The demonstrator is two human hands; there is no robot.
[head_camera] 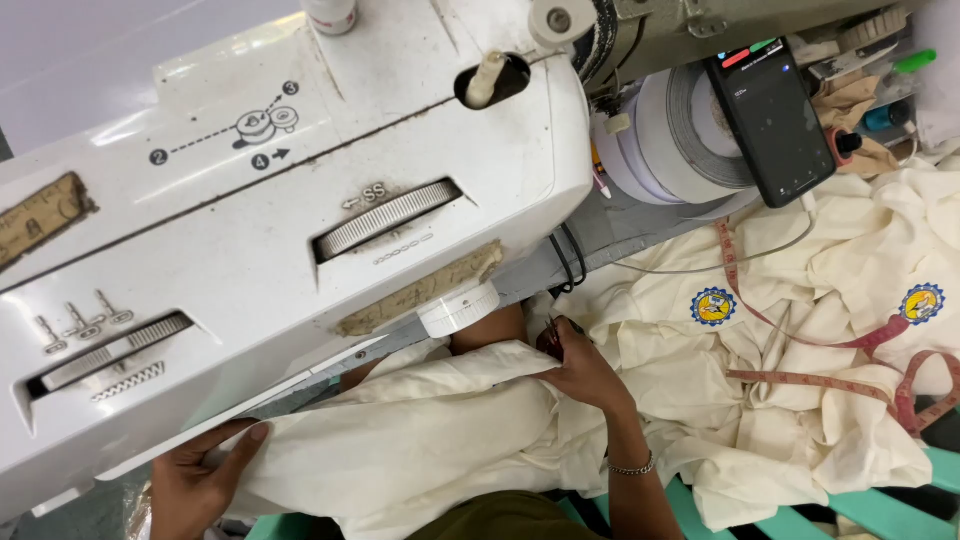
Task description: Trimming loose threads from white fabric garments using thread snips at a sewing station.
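Observation:
A cream cloth lies across the bed of a white sewing machine, which hides the needle area. My left hand rests flat on the cloth's left edge at the bottom left, thumb pressing on the fabric. My right hand, with a thin bracelet on the wrist, pinches a fold of the same cloth just right of the machine head; a small dark red thing shows at its fingertips.
More cream garments with round blue-and-yellow badges are piled at the right, with a red measuring tape draped over them. A dark phone leans against a white tape roll. A teal table edge shows at the bottom right.

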